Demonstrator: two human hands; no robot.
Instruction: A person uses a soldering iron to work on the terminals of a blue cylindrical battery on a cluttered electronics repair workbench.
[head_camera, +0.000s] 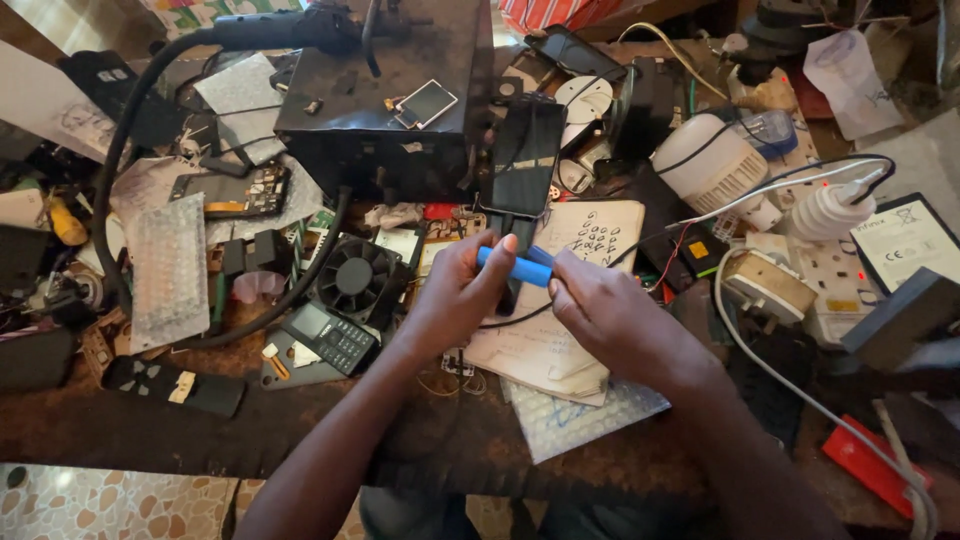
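My left hand (455, 290) and my right hand (600, 310) meet over the middle of a cluttered workbench, both gripping a blue tool handle (512, 266) held crosswise between them. Just beyond the handle a black smartphone (522, 155) leans upright against a black metal box (385, 100). A dark strip hangs down from the phone's lower end behind the handle. A black cable runs under my hands. Below them lies a handwritten paper pad (590, 235).
A small black fan (355, 275) and a keypad phone (328, 337) lie left of my hands. A white power strip (835, 275) with plugs, a white bulb (830, 212) and cables fill the right. A thick black hose (120, 170) curves along the left.
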